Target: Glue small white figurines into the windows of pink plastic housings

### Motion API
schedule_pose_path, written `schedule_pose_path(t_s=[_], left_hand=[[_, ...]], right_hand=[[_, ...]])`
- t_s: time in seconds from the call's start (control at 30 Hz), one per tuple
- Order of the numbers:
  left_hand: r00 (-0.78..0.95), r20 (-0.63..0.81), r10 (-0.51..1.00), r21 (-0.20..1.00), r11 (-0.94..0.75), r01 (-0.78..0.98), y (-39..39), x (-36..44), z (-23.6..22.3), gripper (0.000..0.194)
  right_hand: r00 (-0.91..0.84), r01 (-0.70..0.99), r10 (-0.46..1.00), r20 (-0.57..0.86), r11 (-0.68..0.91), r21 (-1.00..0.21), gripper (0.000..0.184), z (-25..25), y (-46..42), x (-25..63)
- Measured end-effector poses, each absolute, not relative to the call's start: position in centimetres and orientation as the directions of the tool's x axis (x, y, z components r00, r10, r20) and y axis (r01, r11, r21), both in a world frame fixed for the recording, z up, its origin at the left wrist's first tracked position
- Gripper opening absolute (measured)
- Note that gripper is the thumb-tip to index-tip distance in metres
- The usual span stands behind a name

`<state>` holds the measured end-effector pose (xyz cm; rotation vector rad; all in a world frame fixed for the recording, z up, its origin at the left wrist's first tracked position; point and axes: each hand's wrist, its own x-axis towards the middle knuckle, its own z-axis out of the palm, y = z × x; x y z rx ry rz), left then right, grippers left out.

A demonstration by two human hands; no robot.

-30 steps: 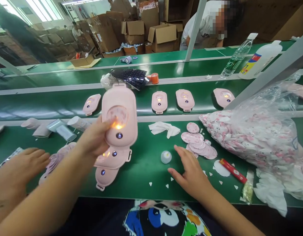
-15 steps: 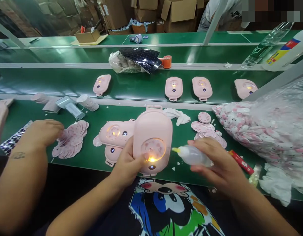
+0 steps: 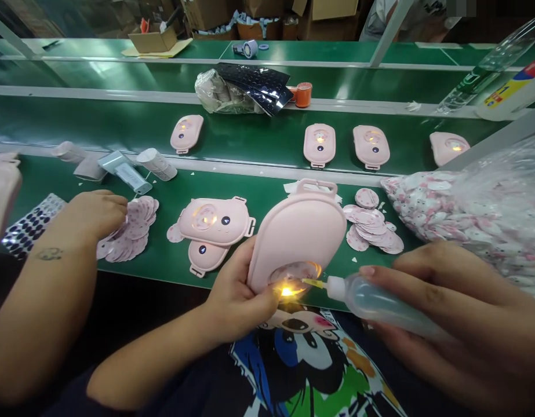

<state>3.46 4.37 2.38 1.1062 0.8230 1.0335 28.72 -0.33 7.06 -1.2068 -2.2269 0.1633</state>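
Gripped by its left edge, a pink plastic case (image 3: 297, 231) is tilted in my left hand (image 3: 241, 295), the thumb lying beside its glowing round window. My right hand (image 3: 450, 313) is closed around a translucent squeeze bottle (image 3: 380, 301) with a thin yellow nozzle. The nozzle tip is at the edge of the round window; whether it touches I cannot tell. Left of the held case, two more pink cases (image 3: 215, 221) lie overlapping on the green bench. Round patterned stickers or discs (image 3: 371, 226) form a loose pile beyond the bottle.
A co-worker's hand (image 3: 102, 214) rests at another pile of discs (image 3: 137, 231) on the left. Several lit pink cases (image 3: 319, 145) sit along the green belt behind. A big plastic bag of discs (image 3: 467, 208) bulges at right. White rolls (image 3: 156, 164) stand at back left.
The squeeze bottle has come closer to me, its nozzle reaching the case's window. My left hand has tilted the case and shifted it right. The view has tipped slightly downward.
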Motion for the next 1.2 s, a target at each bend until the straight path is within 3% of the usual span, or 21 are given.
schedule_pose_path(t_s=[0.47,1.03,1.2], left_hand=[[0.363,-0.006,0.932,0.961,0.105,-0.255,3.3,3.1,2.3,0.051],[0.339,0.05,0.939,0.974,0.029,-0.224,2.8,3.3,2.2,0.049],[0.394,0.137,0.909,0.955,-0.015,-0.297,2.8,3.4,1.9,0.053]], right_hand=[[-0.42,0.728,0.811,0.407,0.569,-0.384,0.034,7.6,-1.5,28.9],[-0.426,0.73,0.818,0.386,0.563,-0.388,0.032,7.4,-2.5,29.3],[-0.393,0.758,0.841,0.372,0.525,-0.386,0.033,7.3,-3.0,29.7]])
